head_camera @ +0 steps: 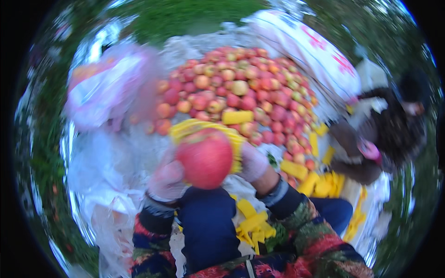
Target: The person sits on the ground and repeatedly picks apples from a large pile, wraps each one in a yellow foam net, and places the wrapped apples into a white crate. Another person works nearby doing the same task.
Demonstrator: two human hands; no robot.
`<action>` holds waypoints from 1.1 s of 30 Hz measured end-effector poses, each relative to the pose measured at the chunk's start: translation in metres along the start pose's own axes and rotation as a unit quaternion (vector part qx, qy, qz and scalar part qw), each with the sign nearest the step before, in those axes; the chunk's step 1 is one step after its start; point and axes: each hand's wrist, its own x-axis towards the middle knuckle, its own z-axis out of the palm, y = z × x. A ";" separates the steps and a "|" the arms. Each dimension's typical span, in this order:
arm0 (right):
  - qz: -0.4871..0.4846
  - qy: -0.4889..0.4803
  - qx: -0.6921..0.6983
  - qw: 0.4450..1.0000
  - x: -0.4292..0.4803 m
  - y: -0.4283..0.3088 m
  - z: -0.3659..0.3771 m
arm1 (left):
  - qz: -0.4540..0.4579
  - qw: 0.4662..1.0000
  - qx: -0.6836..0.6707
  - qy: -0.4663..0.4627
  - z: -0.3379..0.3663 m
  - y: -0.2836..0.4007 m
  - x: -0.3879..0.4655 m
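Note:
A large red apple [204, 158] is close before me, above my knees. My left hand [167, 179], in a light pinkish glove, holds it from the left with the thumb against its side. Behind the apple and over its top spreads a yellow foam fruit net [237, 146]. My right hand [254, 161], gloved too, is at the right side of the net and grips it; its fingers are hidden behind net and apple. Beyond my hands lies a big heap of red and yellow apples [240, 88], with another yellow foam net [237, 117] on its near edge.
Yellow foam nets [252, 220] lie by my knees and more [323, 184] at the right. A full white woven sack [306, 48] lies behind the heap. Plastic bags [104, 90] stand at the left. A person [382, 135] is close at the right.

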 end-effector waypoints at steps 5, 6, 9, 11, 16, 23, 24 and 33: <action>-0.238 0.294 -0.189 0.906 -0.042 -0.045 0.068 | 0.106 0.987 0.124 0.014 0.061 -0.002 -0.041; -0.271 0.279 -0.282 0.877 -0.063 -0.049 0.084 | 0.126 0.977 0.168 0.047 0.069 -0.002 -0.043; -0.274 0.182 -0.538 0.777 -0.119 -0.072 0.107 | 0.310 0.795 0.518 0.070 0.091 -0.007 -0.053; -0.288 0.212 -0.392 0.848 -0.163 -0.085 0.121 | 0.353 0.798 0.488 0.022 0.108 -0.019 -0.072; -0.059 0.371 0.068 0.924 -0.235 -0.108 0.129 | 0.450 0.752 0.471 -0.098 0.172 -0.064 -0.100; -0.228 0.304 0.239 0.894 -0.368 -0.110 0.129 | 0.329 0.668 0.586 -0.319 0.245 -0.138 -0.146; -0.252 0.379 0.210 0.865 -0.404 -0.106 0.127 | 0.298 0.667 0.592 -0.340 0.247 -0.142 -0.152; -0.270 0.923 0.012 0.273 -0.778 -0.041 0.182 | -0.057 0.820 0.481 -0.305 0.207 -0.155 -0.088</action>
